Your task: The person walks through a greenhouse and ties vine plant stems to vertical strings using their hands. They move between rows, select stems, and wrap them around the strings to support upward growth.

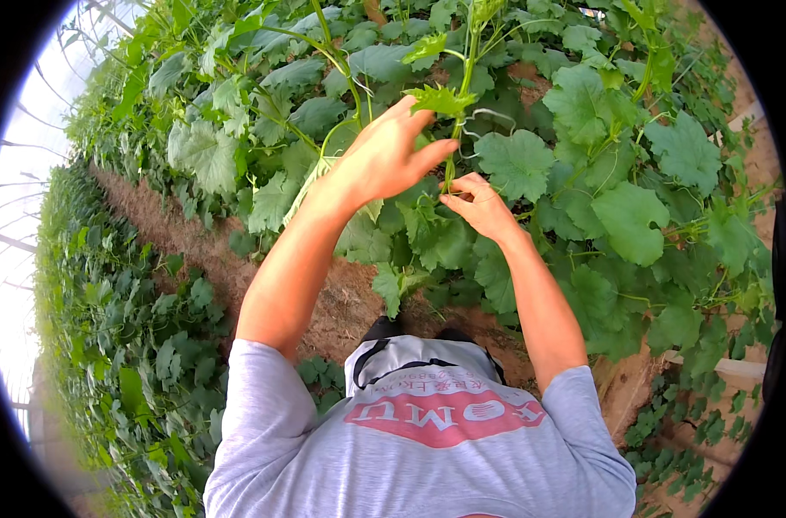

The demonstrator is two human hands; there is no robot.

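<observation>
A green climbing vine stem with lobed leaves rises before me at the upper middle. My left hand is on its left side, fingers spread; the fingertips reach up behind a bright young leaf, and the thumb lies at the stem. Whether these fingers touch the stem, I cannot tell. Lower down, my right hand pinches the stem between thumb and forefinger. A thin pale wire or clip loops out to the right of the stem, above my right hand. Broad leaves surround both hands.
Dense vines with broad leaves spread to the right and behind. Another upright stem stands left of my left hand. A strip of bare soil runs between the plant rows, with translucent greenhouse sheeting at the far left.
</observation>
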